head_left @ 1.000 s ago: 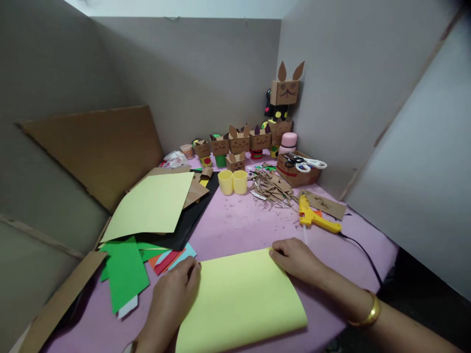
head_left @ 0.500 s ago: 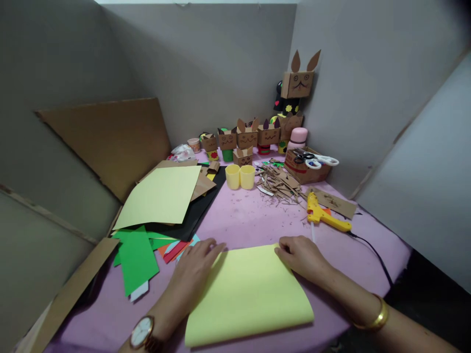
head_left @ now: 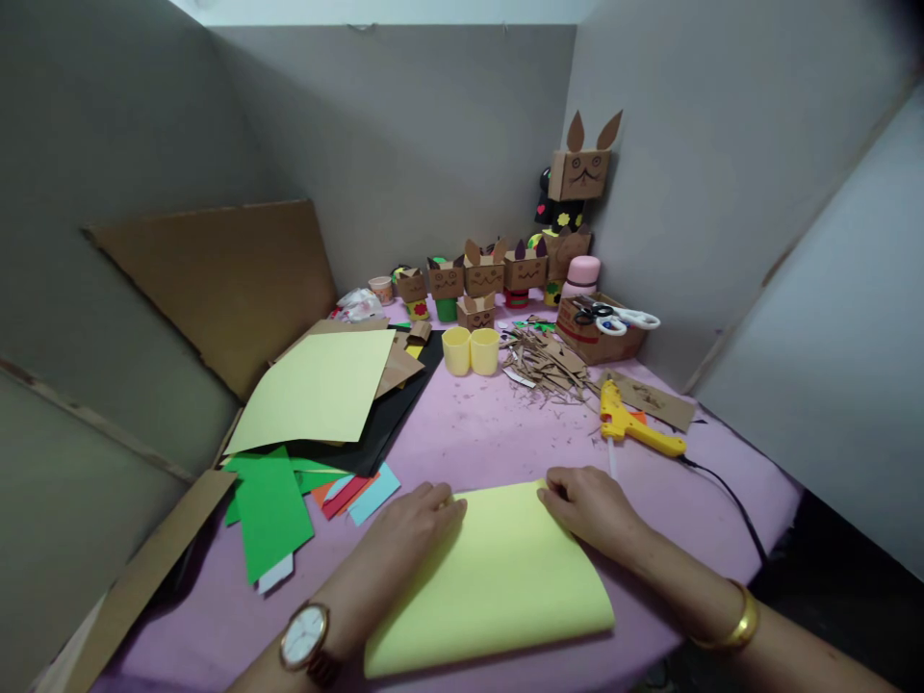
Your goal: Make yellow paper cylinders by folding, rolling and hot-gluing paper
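A sheet of yellow paper (head_left: 505, 587) lies at the front of the table, bent over on itself with a rounded fold towards me. My left hand (head_left: 425, 525), below a wristwatch, has its fingers closed at the far left corner of the sheet. At the far right corner, my right hand (head_left: 593, 505) grips the paper's edge between thumb and curled fingers. The fingertips partly hide both corners. Red, orange and light blue paper pieces (head_left: 373, 495) lie just left of my left hand. A yellow glue gun (head_left: 635, 425) rests beyond my right hand.
Yellow paper cups (head_left: 471, 352) stand mid-table beside a heap of cardboard scraps (head_left: 549, 364). Left are a large yellow sheet (head_left: 310, 390), black sheets (head_left: 404, 414) and green paper (head_left: 274, 520). Scissors (head_left: 613, 316) lie on a box (head_left: 596, 342); cardboard animal figures (head_left: 483, 274) line the back.
My left hand has slid to the right along the paper's far edge, uncovering more of the light blue piece. My right hand stays at its corner. The view has shifted slightly.
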Available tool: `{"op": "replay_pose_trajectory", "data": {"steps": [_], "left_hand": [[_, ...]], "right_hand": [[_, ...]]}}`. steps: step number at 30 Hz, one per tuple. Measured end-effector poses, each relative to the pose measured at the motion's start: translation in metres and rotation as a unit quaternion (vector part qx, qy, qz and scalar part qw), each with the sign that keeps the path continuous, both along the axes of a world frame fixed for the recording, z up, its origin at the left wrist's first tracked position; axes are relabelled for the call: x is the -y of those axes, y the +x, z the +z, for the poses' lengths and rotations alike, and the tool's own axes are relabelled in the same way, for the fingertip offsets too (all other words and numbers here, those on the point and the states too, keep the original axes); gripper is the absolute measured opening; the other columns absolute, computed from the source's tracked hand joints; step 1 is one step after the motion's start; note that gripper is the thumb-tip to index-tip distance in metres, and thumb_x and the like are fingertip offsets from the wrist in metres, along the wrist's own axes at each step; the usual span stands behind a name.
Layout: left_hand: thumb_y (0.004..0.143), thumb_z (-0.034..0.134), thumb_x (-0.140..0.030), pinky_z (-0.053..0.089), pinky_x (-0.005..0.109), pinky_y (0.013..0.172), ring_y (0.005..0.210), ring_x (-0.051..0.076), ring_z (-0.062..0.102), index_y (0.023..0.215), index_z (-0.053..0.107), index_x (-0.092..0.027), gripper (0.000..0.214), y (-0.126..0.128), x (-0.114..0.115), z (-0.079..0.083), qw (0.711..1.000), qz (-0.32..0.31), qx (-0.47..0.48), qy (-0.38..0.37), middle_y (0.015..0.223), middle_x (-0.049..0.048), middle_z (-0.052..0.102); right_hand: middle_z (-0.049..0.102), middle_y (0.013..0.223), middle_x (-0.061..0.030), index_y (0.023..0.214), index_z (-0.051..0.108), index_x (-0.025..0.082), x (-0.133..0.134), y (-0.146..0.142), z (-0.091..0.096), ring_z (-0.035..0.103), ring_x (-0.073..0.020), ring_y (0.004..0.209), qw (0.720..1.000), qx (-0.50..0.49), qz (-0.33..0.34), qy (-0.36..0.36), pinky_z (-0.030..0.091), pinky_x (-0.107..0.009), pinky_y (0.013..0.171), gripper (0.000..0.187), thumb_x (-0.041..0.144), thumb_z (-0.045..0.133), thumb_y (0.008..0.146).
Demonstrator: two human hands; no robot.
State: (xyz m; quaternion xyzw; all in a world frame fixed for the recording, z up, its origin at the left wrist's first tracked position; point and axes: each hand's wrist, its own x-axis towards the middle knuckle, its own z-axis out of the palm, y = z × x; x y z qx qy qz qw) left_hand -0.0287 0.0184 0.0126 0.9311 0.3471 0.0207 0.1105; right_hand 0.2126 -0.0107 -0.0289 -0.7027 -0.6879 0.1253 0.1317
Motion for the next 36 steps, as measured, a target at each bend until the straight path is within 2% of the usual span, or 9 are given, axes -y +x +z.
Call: {"op": "replay_pose_trajectory", "data": {"steps": [6, 10, 16, 23, 26, 28, 31, 34, 36], "left_hand": [[0.084, 0.045, -0.021, 0.046, 0.040, 0.083, 0.093, 0.025, 0.055, 0.099, 0.058, -0.014, 0.021, 0.015, 0.016, -0.011, 0.997, 0.070, -0.031, 0.005, 0.103, 0.0125, 0.059], [0.078, 0.054, -0.040, 0.040, 0.045, 0.095, 0.114, 0.033, 0.047, 0.121, 0.049, -0.008, 0.053, 0.019, 0.029, -0.019, 0.994, 0.110, -0.021, 0.013, 0.123, 0.0195, 0.054], [0.066, 0.058, -0.059, 0.029, 0.047, 0.105, 0.131, 0.037, 0.029, 0.133, 0.037, -0.003, 0.091, 0.014, 0.041, -0.030, 0.991, 0.126, -0.040, 0.001, 0.141, 0.0251, 0.036], [0.064, 0.053, -0.067, 0.018, 0.053, 0.107, 0.136, 0.036, 0.012, 0.139, 0.024, -0.003, 0.103, 0.011, 0.050, -0.039, 0.990, 0.128, -0.063, -0.012, 0.148, 0.0240, 0.017], [0.065, 0.050, -0.069, 0.016, 0.054, 0.107, 0.136, 0.036, 0.009, 0.140, 0.022, -0.002, 0.104, 0.011, 0.050, -0.041, 0.991, 0.122, -0.059, -0.010, 0.148, 0.0243, 0.015], [0.063, 0.048, -0.072, 0.014, 0.055, 0.107, 0.136, 0.036, 0.008, 0.140, 0.021, -0.001, 0.108, 0.012, 0.050, -0.042, 0.991, 0.120, -0.056, -0.006, 0.148, 0.0253, 0.014], [0.062, 0.047, -0.073, 0.014, 0.056, 0.107, 0.136, 0.037, 0.008, 0.139, 0.020, 0.000, 0.110, 0.013, 0.050, -0.043, 0.991, 0.119, -0.056, 0.001, 0.147, 0.0271, 0.014], [0.075, 0.048, -0.052, 0.016, 0.057, 0.105, 0.136, 0.036, 0.012, 0.140, 0.026, -0.010, 0.080, 0.014, 0.052, -0.043, 0.992, 0.108, -0.063, 0.016, 0.148, 0.0206, 0.021], [0.079, 0.045, -0.034, 0.017, 0.057, 0.105, 0.136, 0.034, 0.015, 0.138, 0.033, -0.020, 0.062, 0.014, 0.052, -0.044, 0.992, 0.101, -0.068, 0.027, 0.148, 0.0145, 0.026]], "right_hand": [[0.066, 0.061, -0.0017, 0.062, 0.060, 0.020, 0.001, 0.000, 0.001, 0.055, -0.0142, 0.059, 1.000, 0.006, 0.000, -0.003, 0.020, -0.024, 0.050, 0.024, 0.025, 0.049, 0.082], [0.066, 0.063, -0.0018, 0.063, 0.061, 0.020, 0.002, 0.000, 0.001, 0.056, -0.0150, 0.060, 1.000, 0.009, 0.000, -0.002, 0.021, -0.024, 0.051, 0.024, 0.026, 0.048, 0.083], [0.066, 0.063, -0.0018, 0.065, 0.061, 0.020, 0.003, -0.001, 0.000, 0.056, -0.0149, 0.062, 1.000, 0.006, -0.004, 0.009, 0.023, -0.024, 0.052, 0.024, 0.027, 0.048, 0.083], [0.065, 0.065, -0.0011, 0.066, 0.060, 0.019, 0.005, 0.003, 0.001, 0.056, -0.0150, 0.063, 1.000, 0.005, -0.019, 0.014, 0.026, -0.023, 0.052, 0.020, 0.028, 0.051, 0.081], [0.068, 0.074, -0.0041, 0.082, 0.062, 0.018, 0.011, -0.001, 0.010, 0.058, -0.0181, 0.070, 0.999, 0.009, -0.032, 0.030, 0.034, -0.025, 0.059, 0.013, 0.024, 0.050, 0.082], [0.067, 0.095, -0.0110, 0.100, 0.059, 0.015, 0.019, -0.015, 0.019, 0.057, -0.0229, 0.089, 0.998, 0.014, -0.035, 0.055, 0.039, -0.030, 0.072, 0.022, 0.020, 0.046, 0.084], [0.051, 0.128, -0.0147, 0.122, 0.050, 0.012, 0.036, -0.054, 0.027, 0.041, -0.0263, 0.118, 0.997, 0.011, 0.009, 0.082, 0.029, -0.036, 0.098, 0.037, 0.022, 0.044, 0.087], [0.038, 0.141, -0.0159, 0.137, 0.033, 0.008, 0.051, -0.098, 0.023, 0.028, -0.0307, 0.130, 0.989, -0.067, 0.118, 0.060, 0.020, -0.044, 0.107, 0.063, 0.041, 0.047, 0.085], [0.024, 0.148, -0.0166, 0.141, 0.021, 0.006, 0.057, -0.117, 0.015, 0.019, -0.0325, 0.134, 0.980, -0.121, 0.152, 0.043, 0.018, -0.048, 0.108, 0.073, 0.049, 0.041, 0.086]]}}
